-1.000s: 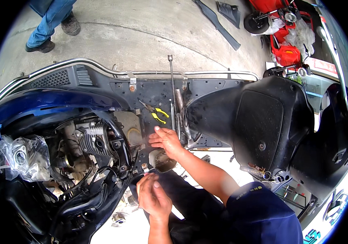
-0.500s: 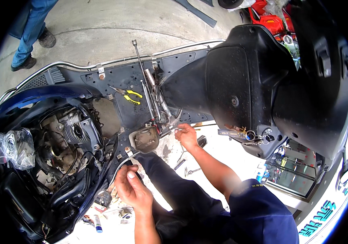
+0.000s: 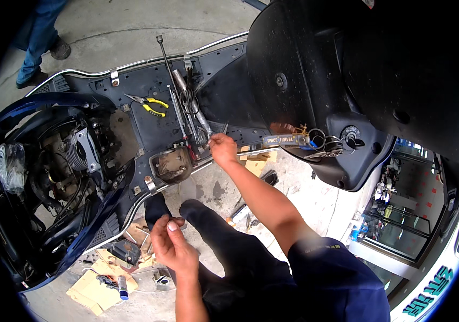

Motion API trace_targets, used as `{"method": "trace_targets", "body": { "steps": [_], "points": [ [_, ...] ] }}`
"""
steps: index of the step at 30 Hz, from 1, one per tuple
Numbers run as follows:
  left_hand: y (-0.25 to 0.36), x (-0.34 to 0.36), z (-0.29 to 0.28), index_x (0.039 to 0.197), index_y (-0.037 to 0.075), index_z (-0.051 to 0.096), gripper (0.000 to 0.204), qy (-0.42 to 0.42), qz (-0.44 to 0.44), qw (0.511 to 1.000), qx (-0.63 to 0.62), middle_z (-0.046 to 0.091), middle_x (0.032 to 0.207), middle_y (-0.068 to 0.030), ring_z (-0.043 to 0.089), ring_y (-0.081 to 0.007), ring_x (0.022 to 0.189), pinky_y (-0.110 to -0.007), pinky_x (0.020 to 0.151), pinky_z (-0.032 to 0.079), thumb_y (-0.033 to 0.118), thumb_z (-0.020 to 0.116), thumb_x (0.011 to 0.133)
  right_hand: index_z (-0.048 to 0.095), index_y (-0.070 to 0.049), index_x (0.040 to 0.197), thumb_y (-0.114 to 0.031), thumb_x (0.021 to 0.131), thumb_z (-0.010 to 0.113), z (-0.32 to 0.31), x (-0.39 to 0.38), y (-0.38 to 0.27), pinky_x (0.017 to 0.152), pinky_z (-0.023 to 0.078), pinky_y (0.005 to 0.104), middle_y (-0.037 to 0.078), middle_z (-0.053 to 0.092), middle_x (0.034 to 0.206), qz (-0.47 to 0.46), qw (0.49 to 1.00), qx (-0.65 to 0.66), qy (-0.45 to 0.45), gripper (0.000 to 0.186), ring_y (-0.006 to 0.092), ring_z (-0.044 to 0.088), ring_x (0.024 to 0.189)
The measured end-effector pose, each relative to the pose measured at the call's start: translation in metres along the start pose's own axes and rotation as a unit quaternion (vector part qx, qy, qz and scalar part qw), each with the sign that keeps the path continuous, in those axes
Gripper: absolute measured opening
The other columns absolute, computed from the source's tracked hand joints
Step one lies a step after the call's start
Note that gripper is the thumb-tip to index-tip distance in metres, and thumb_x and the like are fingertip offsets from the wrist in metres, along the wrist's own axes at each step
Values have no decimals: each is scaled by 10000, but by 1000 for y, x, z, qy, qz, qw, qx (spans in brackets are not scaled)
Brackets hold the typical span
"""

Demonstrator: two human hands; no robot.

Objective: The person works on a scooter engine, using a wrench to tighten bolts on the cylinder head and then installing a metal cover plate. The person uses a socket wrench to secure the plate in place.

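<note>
now the right hand (image 3: pixel 223 148) has reached a silver metal tool (image 3: pixel 203 121), one o'clock from the curled left hand (image 3: pixel 175 247); grips unclear.

The footboard (image 3: pixel 154 134) is a dark, flat panel bordered at its far side by a bright metal rail (image 3: pixel 221 42). It carries pliers (image 3: pixel 157 110) with yellow handles, noses pointing left. A long-shafted socket wrench (image 3: pixel 165 58) projects past the rail. Steel tools (image 3: pixel 202 119) lie grouped to the right of the pliers. An open tray (image 3: pixel 190 169) sits at the near edge. The concrete floor (image 3: pixel 133 27) carries cardboard (image 3: pixel 87 290), a blue-and-white can (image 3: pixel 123 288) at the cardboard's right edge, and a black part (image 3: pixel 125 251).
</note>
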State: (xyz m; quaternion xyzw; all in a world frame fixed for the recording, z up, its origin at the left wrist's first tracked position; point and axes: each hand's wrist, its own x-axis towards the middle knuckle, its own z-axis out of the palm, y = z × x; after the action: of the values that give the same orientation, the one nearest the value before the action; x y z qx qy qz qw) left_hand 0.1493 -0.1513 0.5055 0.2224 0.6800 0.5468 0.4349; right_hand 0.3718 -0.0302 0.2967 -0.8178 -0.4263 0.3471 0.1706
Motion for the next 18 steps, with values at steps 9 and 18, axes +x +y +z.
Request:
{"method": "trace_targets", "body": {
  "steps": [9,18],
  "points": [
    [45,-37,11,1131,-37,558,217,27,41,997,-68,644,817,-91,605,-132,750,-272,737,506,137,543,1004,699,-46,957,-214,787,734,-96,-83,64,750,545,358,150,716,874,-26,976,-201,-79,242,250,700,809],
    [103,-69,31,1095,-25,556,226,-28,40,993,-106,638,837,-116,606,-161,735,-268,703,498,185,528,1017,723,-98,980,-300,701,723,-247,-185,136,915,516,358,116,699,1080,189,949,-215,-136,345,289,660,1023]
  ]
}}
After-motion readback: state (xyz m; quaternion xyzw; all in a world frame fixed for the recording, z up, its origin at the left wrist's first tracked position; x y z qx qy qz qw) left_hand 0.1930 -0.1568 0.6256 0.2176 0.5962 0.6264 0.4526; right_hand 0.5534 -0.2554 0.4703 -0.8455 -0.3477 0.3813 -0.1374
